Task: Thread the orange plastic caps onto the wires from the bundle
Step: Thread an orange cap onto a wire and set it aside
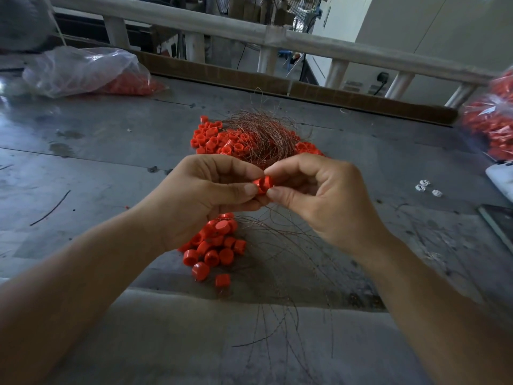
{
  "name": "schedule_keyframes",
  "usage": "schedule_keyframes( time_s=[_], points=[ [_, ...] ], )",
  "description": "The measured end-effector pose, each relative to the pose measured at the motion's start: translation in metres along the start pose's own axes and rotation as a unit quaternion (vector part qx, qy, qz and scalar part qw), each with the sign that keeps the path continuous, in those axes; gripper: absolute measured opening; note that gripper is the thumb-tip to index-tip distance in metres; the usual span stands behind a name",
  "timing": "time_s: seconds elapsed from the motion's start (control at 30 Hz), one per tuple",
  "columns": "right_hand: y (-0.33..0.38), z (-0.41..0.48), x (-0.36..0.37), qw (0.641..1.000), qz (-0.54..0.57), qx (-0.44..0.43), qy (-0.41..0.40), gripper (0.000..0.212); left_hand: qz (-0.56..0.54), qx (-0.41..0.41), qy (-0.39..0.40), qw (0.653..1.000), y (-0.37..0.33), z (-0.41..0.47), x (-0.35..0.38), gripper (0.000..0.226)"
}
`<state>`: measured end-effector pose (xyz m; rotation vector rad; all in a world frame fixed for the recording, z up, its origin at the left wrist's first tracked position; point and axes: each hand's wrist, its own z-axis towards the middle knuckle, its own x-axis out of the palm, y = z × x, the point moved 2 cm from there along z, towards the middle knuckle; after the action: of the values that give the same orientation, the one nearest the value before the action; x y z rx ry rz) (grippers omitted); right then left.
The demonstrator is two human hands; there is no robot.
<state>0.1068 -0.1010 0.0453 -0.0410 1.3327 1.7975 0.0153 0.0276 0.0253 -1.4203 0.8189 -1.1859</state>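
Pinching one orange cap [263,185] are left hand [205,190] and right hand [319,195] — a clear bag [69,68] far left holds caps [130,86].

Two hands, left hand [205,195] and right hand [319,195], pinch one orange cap [263,185]. By the one wire bundle [263,134] lie two cap heaps, far heap [219,140] and near heap [213,245], and two bags, left bag [83,70] and right bag [491,123].
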Motion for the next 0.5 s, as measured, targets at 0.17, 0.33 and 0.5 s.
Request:
schedule_keyframes(
  time_s=[0.17,0.33,0.5],
  points=[
    [-0.0001,0.0001,0.0015,1.0,0.008,-0.003,0.0,0.027,0.005,0.001,0.003,1.0,0.0012,0.0007,-0.0012,0.019],
    [0.0005,-0.0001,0.0016,1.0,-0.015,-0.007,-0.003,0.027,0.003,-0.004,0.001,1.0,0.0012,0.0004,-0.0014,0.017],
    [0.0015,-0.0005,0.0018,1.0,-0.024,-0.01,-0.003,0.027,0.009,-0.003,-0.004,1.0,-0.0002,-0.0011,0.0005,0.017]
  ],
)
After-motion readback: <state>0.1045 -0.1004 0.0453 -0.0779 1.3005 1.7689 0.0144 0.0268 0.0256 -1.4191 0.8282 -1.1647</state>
